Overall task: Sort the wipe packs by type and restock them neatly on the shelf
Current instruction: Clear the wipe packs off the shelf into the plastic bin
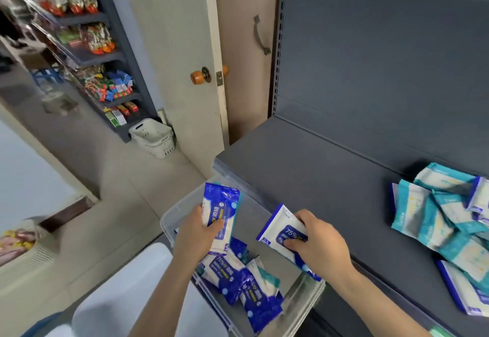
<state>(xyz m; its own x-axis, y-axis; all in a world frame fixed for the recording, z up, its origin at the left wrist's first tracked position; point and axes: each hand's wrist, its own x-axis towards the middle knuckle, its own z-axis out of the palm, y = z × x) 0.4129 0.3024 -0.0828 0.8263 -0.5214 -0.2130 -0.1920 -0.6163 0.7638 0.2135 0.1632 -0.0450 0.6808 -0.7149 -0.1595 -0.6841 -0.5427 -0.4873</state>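
Over clear bin (169, 220), both hands grip blue wipe packs (221, 212).

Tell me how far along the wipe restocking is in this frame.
Early to midway. Done: a loose, unsorted heap of teal and white wipe packs lies on the grey metal shelf, with a dark blue pack mixed in. In hand: the left hand and right hand each hold a dark blue and white alcohol wipe pack. Left: several blue packs in the clear plastic bin, plus sorting and neatening.
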